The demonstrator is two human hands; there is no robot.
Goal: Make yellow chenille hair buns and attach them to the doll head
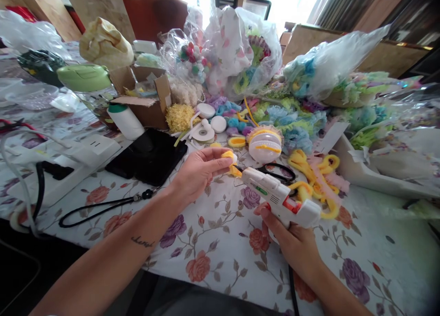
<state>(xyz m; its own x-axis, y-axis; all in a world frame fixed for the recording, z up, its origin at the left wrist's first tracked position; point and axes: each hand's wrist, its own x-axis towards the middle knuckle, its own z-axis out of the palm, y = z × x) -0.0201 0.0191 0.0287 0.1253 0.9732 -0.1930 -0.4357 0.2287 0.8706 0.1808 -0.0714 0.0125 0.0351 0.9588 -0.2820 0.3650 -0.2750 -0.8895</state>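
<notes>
Carefully steady the yellow piece (234, 171) in the left hand (197, 171) while the glue gun (273, 193) is applied. The left thumb and fingertips pinch the piece; the right hand (297, 240) is wrapped around the gun's handle. How far the trigger is pressed cannot be told.

For a neat result, squeeze lightly and lay a thin, even bead. Keep the fingertips clear of the nozzle, which is likely hot; it points toward the pinch. Brace both wrists if the tip wavers.

Position: the piece lies at the left fingertips, just ahead of the nozzle and left of the right hand, raised above the cloth (215, 224). Whether nozzle and piece touch is unclear. The white case (264, 147) sits beyond the gun, near the scissors (280, 170). Yellow strips (304, 160) lie beyond the right hand.
</notes>
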